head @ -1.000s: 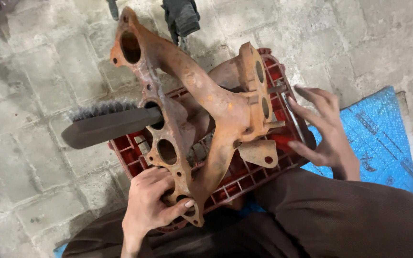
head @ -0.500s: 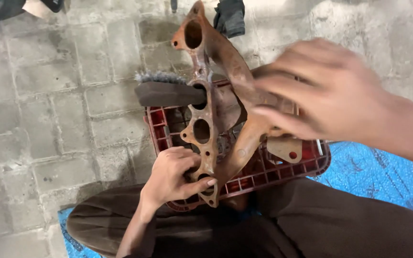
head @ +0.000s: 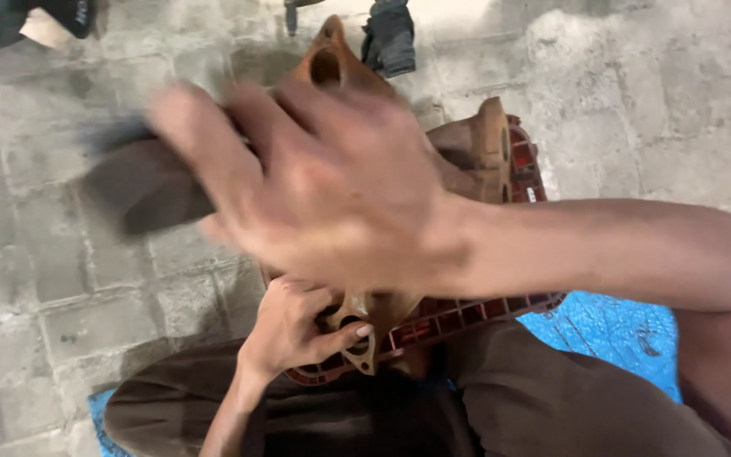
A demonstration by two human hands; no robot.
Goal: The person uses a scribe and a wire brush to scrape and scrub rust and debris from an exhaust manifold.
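Our left hand (head: 294, 330) is closed around the lower flange of the rusty metal casting (head: 475, 148), which lies on the red crate (head: 467, 317). Our right hand (head: 315, 182), blurred, hides most of it; fingers spread over the dark brush (head: 141, 190), hold unclear.

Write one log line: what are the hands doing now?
left hand: grips rusty metal part at flange | right hand: blurred, at dark brush, grip unclear | part rests on red crate
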